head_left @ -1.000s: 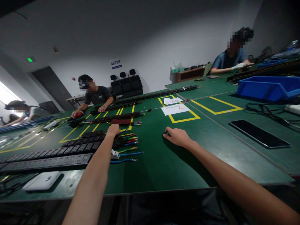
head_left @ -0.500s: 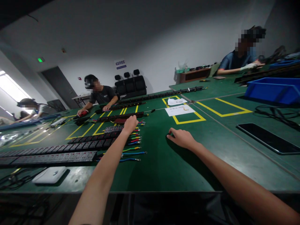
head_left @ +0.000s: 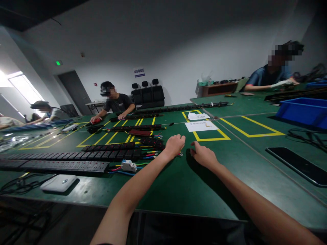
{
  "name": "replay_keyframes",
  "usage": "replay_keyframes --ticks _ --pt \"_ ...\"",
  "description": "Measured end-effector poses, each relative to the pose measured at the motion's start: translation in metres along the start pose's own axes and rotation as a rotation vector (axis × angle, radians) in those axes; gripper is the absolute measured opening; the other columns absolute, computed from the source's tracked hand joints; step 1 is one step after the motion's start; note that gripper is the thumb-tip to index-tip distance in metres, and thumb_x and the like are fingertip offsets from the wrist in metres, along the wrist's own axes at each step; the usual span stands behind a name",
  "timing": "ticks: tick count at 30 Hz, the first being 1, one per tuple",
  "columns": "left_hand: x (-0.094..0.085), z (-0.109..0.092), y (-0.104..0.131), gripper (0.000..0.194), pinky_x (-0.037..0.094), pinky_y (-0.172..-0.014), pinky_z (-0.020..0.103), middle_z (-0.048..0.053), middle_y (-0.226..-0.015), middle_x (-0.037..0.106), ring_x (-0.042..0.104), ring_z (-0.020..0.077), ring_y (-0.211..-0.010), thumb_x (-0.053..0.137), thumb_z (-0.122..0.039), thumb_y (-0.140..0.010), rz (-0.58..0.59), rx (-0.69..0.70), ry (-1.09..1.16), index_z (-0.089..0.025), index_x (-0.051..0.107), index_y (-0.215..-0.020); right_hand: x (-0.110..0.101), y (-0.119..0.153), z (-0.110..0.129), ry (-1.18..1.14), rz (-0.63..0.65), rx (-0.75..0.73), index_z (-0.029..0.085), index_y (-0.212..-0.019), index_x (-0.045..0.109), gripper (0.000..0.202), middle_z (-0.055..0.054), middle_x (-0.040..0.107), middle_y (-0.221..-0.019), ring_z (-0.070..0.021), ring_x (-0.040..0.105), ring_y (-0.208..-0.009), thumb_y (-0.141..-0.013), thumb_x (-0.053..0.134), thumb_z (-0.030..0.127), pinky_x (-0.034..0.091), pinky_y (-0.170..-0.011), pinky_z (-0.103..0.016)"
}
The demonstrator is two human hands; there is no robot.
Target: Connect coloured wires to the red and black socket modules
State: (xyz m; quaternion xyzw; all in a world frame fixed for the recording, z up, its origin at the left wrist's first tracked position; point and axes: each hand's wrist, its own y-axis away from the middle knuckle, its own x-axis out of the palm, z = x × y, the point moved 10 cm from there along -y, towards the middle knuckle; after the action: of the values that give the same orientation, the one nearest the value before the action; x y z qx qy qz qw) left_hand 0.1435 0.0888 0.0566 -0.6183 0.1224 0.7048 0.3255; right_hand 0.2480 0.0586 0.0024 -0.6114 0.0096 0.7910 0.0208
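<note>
Two bare hands reach forward over a green worktop (head_left: 163, 190). The left hand (head_left: 175, 148) is curled over the wired end of a black socket strip (head_left: 151, 143), which lies behind it and to its left, beyond the forearm; ring terminals (head_left: 181, 154) poke out below the fingers. The right hand (head_left: 205, 157) is just beside it but apart, thumb and forefinger parted, with nothing visible between them. Nearer the front edge, to the left, lie more strips: a long grey-faced one (head_left: 66, 166), a long darker one (head_left: 71, 155) and another dark one (head_left: 109, 147). Judging by what shows, the strips are assembled as far as having their sockets in place, and several coloured wires already end in metal rings. A white block (head_left: 128, 165) sits among the front strip's wires; whether it is joined to them cannot be told. The terminals under the left hand appear not yet fastened to anything, so connecting work seems unfinished.
</note>
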Motion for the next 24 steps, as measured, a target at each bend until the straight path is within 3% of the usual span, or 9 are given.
replay_keyframes --ticks 3,6,12,17,20,24 --pt "0.005 -0.005 0.007 0.020 0.056 -0.087 0.036 0.015 -0.109 0.069 0.070 0.0261 -0.104 0.047 -0.023 -0.107 0.008 0.030 0.059 -0.014 0.062 -0.117 0.001 0.000 -0.001 0.003 0.005 0.000 0.021 -0.142 0.049 0.041 -0.019 0.074 -0.120 -0.0345 0.073 -0.107 -0.104 0.042 0.035 0.048 -0.079 -0.038" --pt "-0.002 0.010 0.015 0.026 0.054 -0.092 0.040 0.015 -0.113 0.068 0.068 0.0277 -0.107 0.046 -0.032 -0.107 -0.038 0.021 0.064 -0.016 0.064 -0.118 0.001 0.001 0.001 0.011 0.012 -0.022 0.023 -0.139 0.052 0.040 -0.017 0.075 -0.121 -0.0337 0.073 -0.107 -0.103 0.043 0.036 0.048 -0.078 -0.037" --pt "-0.014 0.103 0.042 0.030 0.050 -0.099 0.044 0.016 -0.125 0.065 0.060 0.0314 -0.121 0.051 -0.030 -0.101 -0.020 -0.288 0.001 -0.018 0.063 -0.126 -0.002 0.003 0.007 -0.029 -0.010 -0.073 0.022 -0.135 0.054 0.038 -0.015 0.074 -0.124 -0.0323 0.072 -0.108 -0.106 0.037 0.041 0.048 -0.078 -0.036" --pt "0.002 0.184 0.086 0.040 0.051 -0.100 0.050 0.022 -0.134 0.062 0.058 0.0376 -0.128 0.048 -0.039 -0.101 0.154 -0.555 -0.043 -0.015 0.060 -0.131 0.001 0.001 0.008 -0.044 -0.012 -0.096 0.022 -0.131 0.056 0.041 -0.015 0.075 -0.121 -0.0307 0.072 -0.104 -0.107 0.036 0.049 0.048 -0.077 -0.035" --pt "0.017 0.209 0.107 0.042 0.053 -0.098 0.051 0.024 -0.129 0.066 0.061 0.0397 -0.127 0.043 -0.039 -0.102 0.284 -0.606 -0.050 -0.013 0.061 -0.129 0.001 0.001 0.008 -0.038 -0.013 -0.090 0.022 -0.130 0.057 0.042 -0.015 0.075 -0.120 -0.0307 0.073 -0.104 -0.108 0.035 0.051 0.048 -0.076 -0.035" --pt "0.023 0.217 0.113 0.038 0.054 -0.099 0.049 0.022 -0.130 0.068 0.062 0.0375 -0.127 0.048 -0.031 -0.098 0.309 -0.569 -0.044 -0.014 0.061 -0.130 0.001 0.001 0.009 -0.030 -0.010 -0.082 0.023 -0.130 0.057 0.042 -0.014 0.075 -0.119 -0.0306 0.073 -0.106 -0.107 0.036 0.051 0.048 -0.078 -0.035"
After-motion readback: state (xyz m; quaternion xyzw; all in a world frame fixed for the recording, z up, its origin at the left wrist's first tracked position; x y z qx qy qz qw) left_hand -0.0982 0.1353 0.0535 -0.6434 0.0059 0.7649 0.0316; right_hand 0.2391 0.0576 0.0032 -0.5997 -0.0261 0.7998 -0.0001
